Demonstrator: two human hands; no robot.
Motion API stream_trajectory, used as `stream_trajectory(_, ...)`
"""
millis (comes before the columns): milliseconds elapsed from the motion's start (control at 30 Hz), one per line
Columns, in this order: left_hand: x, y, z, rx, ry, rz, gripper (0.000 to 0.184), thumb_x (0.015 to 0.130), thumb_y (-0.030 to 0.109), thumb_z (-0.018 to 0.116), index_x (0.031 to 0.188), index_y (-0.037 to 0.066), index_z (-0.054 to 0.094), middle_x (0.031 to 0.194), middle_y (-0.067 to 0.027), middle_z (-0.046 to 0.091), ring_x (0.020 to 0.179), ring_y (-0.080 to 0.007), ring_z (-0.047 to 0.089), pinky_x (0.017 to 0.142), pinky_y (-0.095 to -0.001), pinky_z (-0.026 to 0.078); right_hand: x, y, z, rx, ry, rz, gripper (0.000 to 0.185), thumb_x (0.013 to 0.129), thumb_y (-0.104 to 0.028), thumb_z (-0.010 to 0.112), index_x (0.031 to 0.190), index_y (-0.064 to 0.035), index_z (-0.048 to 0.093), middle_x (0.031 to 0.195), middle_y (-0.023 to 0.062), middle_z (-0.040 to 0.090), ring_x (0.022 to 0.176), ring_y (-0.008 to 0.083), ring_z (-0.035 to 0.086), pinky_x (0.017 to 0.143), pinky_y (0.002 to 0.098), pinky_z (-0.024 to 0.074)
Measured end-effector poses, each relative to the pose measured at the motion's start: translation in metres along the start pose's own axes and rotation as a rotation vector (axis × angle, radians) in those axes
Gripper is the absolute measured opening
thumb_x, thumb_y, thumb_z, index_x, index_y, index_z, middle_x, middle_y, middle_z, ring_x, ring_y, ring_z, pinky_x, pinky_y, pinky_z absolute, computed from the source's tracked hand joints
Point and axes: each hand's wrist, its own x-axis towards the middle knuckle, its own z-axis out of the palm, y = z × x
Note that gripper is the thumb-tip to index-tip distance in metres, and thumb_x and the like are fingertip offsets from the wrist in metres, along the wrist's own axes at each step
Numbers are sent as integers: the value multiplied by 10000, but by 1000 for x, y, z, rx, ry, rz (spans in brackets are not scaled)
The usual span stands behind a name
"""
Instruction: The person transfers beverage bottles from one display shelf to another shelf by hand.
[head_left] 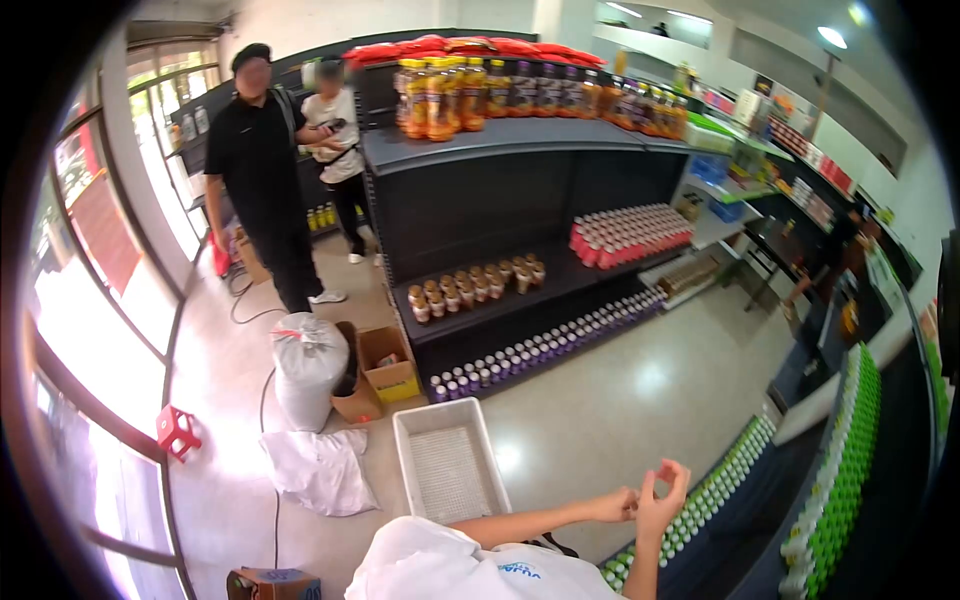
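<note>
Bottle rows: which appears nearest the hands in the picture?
The low, white-topped green row, appearing beside the right hand; the other green bottles appear farther right.

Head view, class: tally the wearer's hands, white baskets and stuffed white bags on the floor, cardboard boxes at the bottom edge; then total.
Left hand and right hand: 2
White basket: 1
Stuffed white bag: 1
Cardboard box: 1
Total: 5

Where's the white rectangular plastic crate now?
Head view, lower centre: the crate sits on the floor, right of the brown cardboard boxes, left of the left hand.
</note>
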Motion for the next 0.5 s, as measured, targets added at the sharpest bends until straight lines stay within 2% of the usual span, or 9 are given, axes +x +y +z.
stream_trajectory(67,2,-14,-38,-48,134,14,354,921,126,653,1240,-21,614,997,-168,713,810,-241,679,747,-374,542,33,-3,36,-30,-219,-52,275,838,9,698,1097,-29,612,1016,69,584,830,178,584,794,318,480)
stream_trajectory(167,-5,-31,-99,21,314,-236,368,958,200,632,1254,-16,607,1013,-166,717,883,-235,689,802,-384,546,65,79,93,11,-408,21,243,858,-40,704,1090,-21,631,1029,96,599,827,203,613,780,355,499)
stream_trajectory(233,-24,-92,-133,119,459,-472,378,960,260,631,1266,39,609,1137,-176,715,1018,-269,697,883,-385,545,69,179,129,-21,-549,133,301,856,-147,733,1110,-12,643,1017,121,623,849,227,629,772,373,512)
stream_trajectory(333,-91,-178,-155,341,658,-792,442,940,405,648,1252,93,641,1111,-192,722,1021,-339,697,918,-427,542,36,386,134,-268,-887,399,470,857,-307,743,1183,16,641,918,160,684,821,254,657,739,408,525)
stream_trajectory(367,-118,-200,-156,353,717,-915,438,947,411,624,1191,50,673,1110,-214,714,1036,-359,687,925,-443,535,19,398,111,-440,-851,394,411,892,-362,635,997,31,692,863,190,722,854,285,711,736,447,550)
stream_trajectory(400,-172,-252,-157,652,575,-661,449,947,414,607,1118,9,698,1097,-230,708,1038,-363,680,920,-446,531,1,430,83,-511,-934,639,430,881,-392,627,1000,9,721,842,183,729,821,319,721,744,457,566)
stream_trajectory(433,-190,-244,-156,355,654,-1086,448,939,410,586,1023,-13,708,1083,-241,716,1054,-416,673,924,-485,525,-12,459,59,-544,-996,810,424,885,-381,624,1015,12,714,853,181,728,825,316,718,745,454,563)
stream_trajectory(467,-230,-257,-146,536,563,-1014,481,927,406,584,1111,-21,707,1149,-260,701,1107,-433,653,972,-496,500,-23,477,36,-556,-1033,966,419,888,-370,620,1030,15,707,864,179,726,829,313,714,746,451,560)
stream_trajectory(500,-234,-210,-132,213,740,-1393,512,926,411,582,1190,-14,693,1205,-269,682,1157,-446,631,1014,-497,479,-31,494,11,-571,-1059,1109,414,892,-359,617,1044,17,700,874,177,725,833,311,711,747,448,558)
